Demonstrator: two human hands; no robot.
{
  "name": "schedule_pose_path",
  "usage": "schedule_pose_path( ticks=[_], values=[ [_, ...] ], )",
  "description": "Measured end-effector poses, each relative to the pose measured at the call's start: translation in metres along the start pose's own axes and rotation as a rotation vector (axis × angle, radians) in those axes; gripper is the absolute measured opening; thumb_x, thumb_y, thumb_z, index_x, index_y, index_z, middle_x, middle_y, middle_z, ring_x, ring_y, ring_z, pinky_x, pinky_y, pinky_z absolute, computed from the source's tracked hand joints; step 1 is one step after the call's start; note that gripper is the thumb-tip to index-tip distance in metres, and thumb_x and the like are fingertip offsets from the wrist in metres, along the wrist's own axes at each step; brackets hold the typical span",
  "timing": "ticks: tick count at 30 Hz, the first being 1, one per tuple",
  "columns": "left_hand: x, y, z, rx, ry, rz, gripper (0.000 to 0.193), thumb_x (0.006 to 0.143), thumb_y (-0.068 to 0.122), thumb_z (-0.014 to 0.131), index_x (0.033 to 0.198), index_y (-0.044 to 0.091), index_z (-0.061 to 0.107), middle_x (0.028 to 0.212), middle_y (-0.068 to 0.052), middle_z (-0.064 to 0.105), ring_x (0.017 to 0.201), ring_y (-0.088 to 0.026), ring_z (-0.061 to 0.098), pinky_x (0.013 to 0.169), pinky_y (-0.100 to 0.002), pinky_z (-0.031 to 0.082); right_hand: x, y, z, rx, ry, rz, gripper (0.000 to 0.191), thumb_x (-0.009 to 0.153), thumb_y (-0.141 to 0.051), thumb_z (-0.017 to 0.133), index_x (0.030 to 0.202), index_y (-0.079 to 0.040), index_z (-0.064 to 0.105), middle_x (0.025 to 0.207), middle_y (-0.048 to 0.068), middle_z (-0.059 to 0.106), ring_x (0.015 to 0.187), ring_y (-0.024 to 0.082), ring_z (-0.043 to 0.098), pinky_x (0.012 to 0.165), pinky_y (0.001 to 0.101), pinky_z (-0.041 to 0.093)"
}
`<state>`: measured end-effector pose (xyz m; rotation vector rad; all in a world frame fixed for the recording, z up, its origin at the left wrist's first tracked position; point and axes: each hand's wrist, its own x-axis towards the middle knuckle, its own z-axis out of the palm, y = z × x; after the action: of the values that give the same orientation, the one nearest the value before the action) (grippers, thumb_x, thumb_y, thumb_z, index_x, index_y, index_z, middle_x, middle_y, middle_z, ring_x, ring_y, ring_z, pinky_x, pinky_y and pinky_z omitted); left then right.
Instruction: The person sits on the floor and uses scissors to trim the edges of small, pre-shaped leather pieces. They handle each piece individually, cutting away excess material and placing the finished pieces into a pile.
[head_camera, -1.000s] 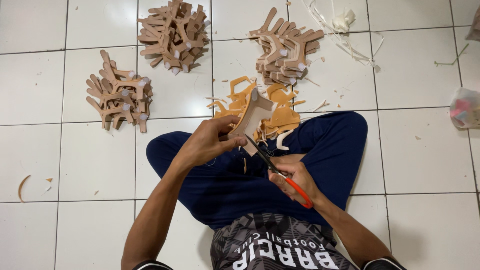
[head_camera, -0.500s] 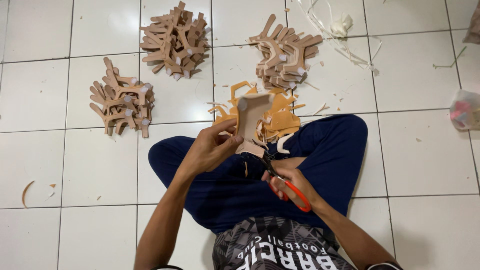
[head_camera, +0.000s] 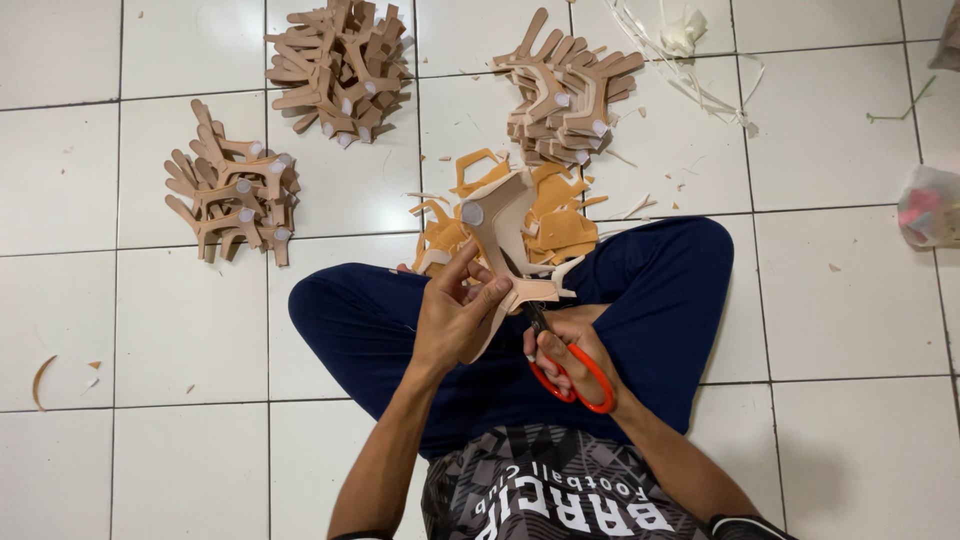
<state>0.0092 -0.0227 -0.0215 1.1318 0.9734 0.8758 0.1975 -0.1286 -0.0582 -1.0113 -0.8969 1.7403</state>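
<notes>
The tan forked piece (head_camera: 505, 235) is sitting upright between the person's knees, above the lap, and the left hand (head_camera: 455, 318) is gripping it by its lower stem, thumb and fingers (head_camera: 488, 296) clenched around the flat material. It is a thin, pale brown cut-out with curved arms branching upward and a small round grey patch near its top left arm. Compared with half a second before, the piece is turning: its broad face was pointing more squarely at the camera then, and now it is leaning to the right with the stem angled down toward the scissors (head_camera: 560, 360). The right hand (head_camera: 568, 345) is holding those scissors, its fingers closed through the orange handles, and the dark blades are meeting the lower edge of the piece; the hand is sitting slightly closer to the piece than before.

Just behind the piece, on the white tiled floor (head_camera: 180, 330) beyond the crossed legs in dark blue trousers (head_camera: 660, 300), an orange-brown heap of offcuts (head_camera: 555, 215) is lying. Farther out, three stacks of similar forked pieces are standing apart: one (head_camera: 565, 90) near the top middle of the floor, one (head_camera: 340, 60) toward the top left, and one (head_camera: 232, 195) at the left. White trimmings (head_camera: 690, 60) are trailing near the top right, and a small clear bag (head_camera: 930, 205) is resting at the right edge.
</notes>
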Motion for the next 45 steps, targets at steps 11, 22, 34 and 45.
schedule_pose_path(
  ticks=[11,22,34,45],
  values=[
    [0.017,0.034,-0.018,0.015,-0.014,0.042,0.035,0.096,0.012,0.073,0.125,-0.007,0.066,0.101,-0.007,0.069,0.087,-0.012,0.071,0.077,-0.027,0.064,-0.006,-0.001,0.006,-0.072,0.025,-0.017,0.050,0.101,-0.048,0.058,0.094,0.001,0.062,0.060,-0.002,0.049,0.042,0.004,0.045,0.038,0.0192,0.039],
    [0.008,0.038,0.002,-0.089,-0.029,0.020,0.038,0.091,0.014,0.074,0.124,-0.003,0.065,0.102,-0.011,0.072,0.087,-0.013,0.072,0.075,-0.030,0.067,0.002,0.003,-0.003,-0.108,0.101,-0.023,0.053,0.099,-0.050,0.058,0.081,0.000,0.062,0.054,0.000,0.049,0.037,0.005,0.043,0.033,0.0201,0.038],
    [0.024,0.042,-0.011,-0.043,0.083,0.060,0.034,0.094,0.014,0.073,0.118,-0.008,0.066,0.104,-0.015,0.073,0.090,-0.019,0.076,0.079,-0.030,0.066,-0.001,-0.001,0.007,-0.109,0.171,0.009,0.050,0.096,-0.050,0.062,0.087,0.000,0.065,0.051,-0.002,0.049,0.033,0.003,0.040,0.030,0.0192,0.034],
    [0.004,0.013,0.021,-0.385,0.087,-0.138,0.016,0.095,0.008,0.068,0.103,-0.003,0.059,0.098,-0.015,0.069,0.080,-0.019,0.074,0.074,-0.026,0.064,0.017,-0.004,0.001,-0.197,0.077,-0.162,0.068,0.097,-0.067,0.053,0.106,0.001,0.063,0.078,0.002,0.059,0.068,0.008,0.057,0.062,0.0221,0.047]
  ],
)
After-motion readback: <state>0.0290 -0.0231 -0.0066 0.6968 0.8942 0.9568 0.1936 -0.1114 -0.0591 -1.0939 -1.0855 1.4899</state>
